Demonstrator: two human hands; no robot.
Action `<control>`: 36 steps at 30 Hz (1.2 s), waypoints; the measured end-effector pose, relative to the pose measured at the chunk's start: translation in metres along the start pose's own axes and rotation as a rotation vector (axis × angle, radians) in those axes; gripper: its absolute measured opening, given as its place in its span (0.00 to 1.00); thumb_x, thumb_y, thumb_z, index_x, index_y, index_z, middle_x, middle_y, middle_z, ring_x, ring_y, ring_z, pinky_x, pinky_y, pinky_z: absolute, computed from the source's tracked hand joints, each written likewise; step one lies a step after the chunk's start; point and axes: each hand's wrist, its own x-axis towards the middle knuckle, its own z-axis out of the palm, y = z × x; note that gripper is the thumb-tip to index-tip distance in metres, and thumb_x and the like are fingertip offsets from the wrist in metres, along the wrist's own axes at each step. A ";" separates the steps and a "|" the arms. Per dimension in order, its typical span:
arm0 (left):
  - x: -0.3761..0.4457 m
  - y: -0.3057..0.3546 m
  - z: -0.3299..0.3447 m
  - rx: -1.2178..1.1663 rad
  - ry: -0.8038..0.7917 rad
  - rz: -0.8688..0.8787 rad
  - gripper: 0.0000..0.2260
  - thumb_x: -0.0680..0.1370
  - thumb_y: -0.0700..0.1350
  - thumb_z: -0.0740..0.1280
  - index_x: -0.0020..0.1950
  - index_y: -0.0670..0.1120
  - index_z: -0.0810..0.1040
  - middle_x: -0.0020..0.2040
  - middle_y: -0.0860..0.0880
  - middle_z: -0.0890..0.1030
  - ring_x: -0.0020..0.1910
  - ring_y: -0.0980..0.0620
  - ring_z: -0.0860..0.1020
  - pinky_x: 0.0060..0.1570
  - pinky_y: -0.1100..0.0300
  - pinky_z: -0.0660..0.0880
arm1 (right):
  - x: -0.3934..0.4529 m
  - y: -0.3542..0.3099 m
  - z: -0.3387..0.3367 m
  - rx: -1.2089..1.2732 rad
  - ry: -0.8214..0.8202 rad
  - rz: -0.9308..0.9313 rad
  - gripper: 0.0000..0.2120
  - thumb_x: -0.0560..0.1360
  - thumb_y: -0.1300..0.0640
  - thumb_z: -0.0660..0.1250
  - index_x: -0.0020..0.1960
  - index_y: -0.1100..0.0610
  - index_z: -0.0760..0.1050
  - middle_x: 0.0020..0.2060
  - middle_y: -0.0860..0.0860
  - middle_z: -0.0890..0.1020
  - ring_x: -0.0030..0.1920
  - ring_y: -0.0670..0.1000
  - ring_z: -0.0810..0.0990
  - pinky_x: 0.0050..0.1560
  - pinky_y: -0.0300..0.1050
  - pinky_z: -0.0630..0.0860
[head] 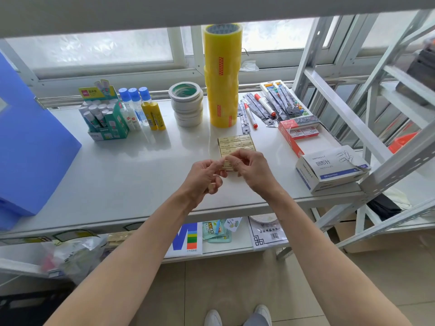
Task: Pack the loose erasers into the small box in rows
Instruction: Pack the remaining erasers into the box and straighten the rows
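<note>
Yellow-tan erasers [236, 145] lie in tight rows inside the small box [251, 140], which sits on the white shelf [131, 175] a little right of the frame's centre, just below the tall stack of yellow tape rolls [222, 74]. We see at least three rows already filled toward the far end of the box; the near end is hidden behind our hands.

Our left hand [204, 177] hangs just below and left of the box with its fingers curled, pinching one loose eraser [227, 164] at its left end, and a second tan piece [213, 187] shows lower in the same palm. Our right hand [253, 169] meets it from the right, thumb and forefinger closed on the other end of that same eraser, right at the box's near edge. Whether the eraser already touches the box we cannot tell.

Around this, at the upper left of the frame, stands a green carton of glue sticks [104, 118], then blue-capped glue bottles [135, 107] and a stack of white tape rolls [187, 104]. To the right of the yellow rolls lie red-capped markers [250, 115] and dark packets [277, 102]; further right sit a red box [297, 131] and a white paper-clip box [329, 167]. A blue plastic bin [30, 147] fills the left edge.
</note>
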 end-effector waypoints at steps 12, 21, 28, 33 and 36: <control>0.021 -0.004 0.004 0.223 0.227 -0.042 0.12 0.80 0.41 0.66 0.63 0.40 0.72 0.41 0.44 0.77 0.24 0.55 0.69 0.20 0.64 0.64 | 0.017 0.023 -0.042 -0.362 0.060 -0.035 0.11 0.70 0.58 0.75 0.51 0.57 0.81 0.44 0.51 0.76 0.39 0.48 0.77 0.45 0.35 0.74; 0.037 -0.018 0.010 0.285 0.239 -0.033 0.13 0.80 0.39 0.65 0.64 0.40 0.71 0.41 0.43 0.77 0.24 0.53 0.68 0.18 0.65 0.62 | 0.033 0.026 -0.043 -0.467 -0.116 -0.058 0.13 0.71 0.56 0.75 0.54 0.57 0.82 0.45 0.52 0.76 0.39 0.41 0.74 0.44 0.31 0.70; 0.041 -0.019 0.010 0.321 0.254 -0.038 0.13 0.80 0.41 0.66 0.63 0.40 0.72 0.42 0.44 0.78 0.25 0.52 0.70 0.18 0.65 0.63 | 0.038 0.031 -0.038 -0.515 -0.117 -0.102 0.10 0.73 0.59 0.72 0.55 0.58 0.82 0.45 0.51 0.75 0.41 0.46 0.76 0.50 0.35 0.72; 0.041 -0.018 0.010 0.324 0.252 -0.044 0.12 0.80 0.41 0.66 0.63 0.40 0.72 0.42 0.44 0.79 0.25 0.52 0.70 0.18 0.65 0.63 | 0.036 0.028 -0.035 -0.581 -0.078 -0.116 0.03 0.72 0.61 0.72 0.45 0.57 0.79 0.41 0.50 0.77 0.42 0.50 0.78 0.51 0.48 0.77; 0.041 -0.018 0.010 0.321 0.253 -0.050 0.12 0.80 0.41 0.65 0.62 0.40 0.72 0.42 0.44 0.78 0.25 0.52 0.70 0.19 0.65 0.63 | 0.033 0.029 -0.030 -0.606 -0.047 -0.091 0.02 0.73 0.59 0.71 0.45 0.56 0.82 0.44 0.51 0.77 0.43 0.50 0.78 0.51 0.45 0.74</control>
